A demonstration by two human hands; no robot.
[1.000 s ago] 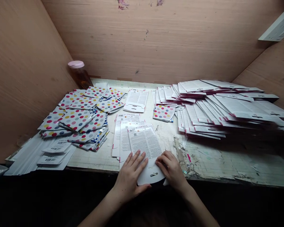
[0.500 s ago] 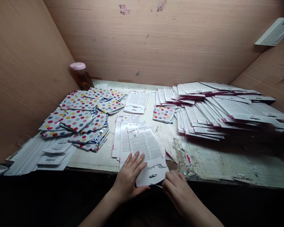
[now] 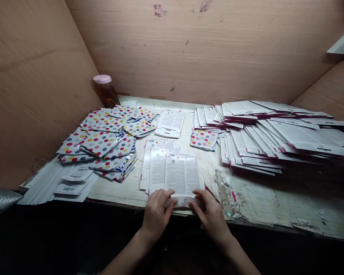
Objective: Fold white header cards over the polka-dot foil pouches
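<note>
Wooden panels [image 3: 218, 46] enclose a desk [image 3: 275, 202] whose pale covering is worn and torn near the front edge. The largest load on it is a heap of white printed cards [image 3: 301, 135], overlapping in rows along the right side. On the left lies a pile of polka-dot pouches [image 3: 103, 143], with white sheets [image 3: 41, 187] and barcode labels [image 3: 71, 189] at its near side. A pink-lidded bottle [image 3: 106, 91] stands in the back left corner. A separate white card [image 3: 170, 122] lies towards the back middle, and a lone polka-dot pouch [image 3: 203, 139] sits just beside the heap.

Both forearms enter from the bottom of the view. The left hand [image 3: 157, 210] and right hand [image 3: 209, 208] are level at the front edge, fingers curled over the top and thumbs at the near side, each pinching one side of a near flap [image 3: 185, 202]. The fingers hide the near corners.

The flap belongs to the top card [image 3: 183, 175], positioned at the front middle of the desk and partly covering other cards [image 3: 157, 172] to its left. Its face carries dense printed text; the flap is bent, pale, and bears a small reddish mark
</note>
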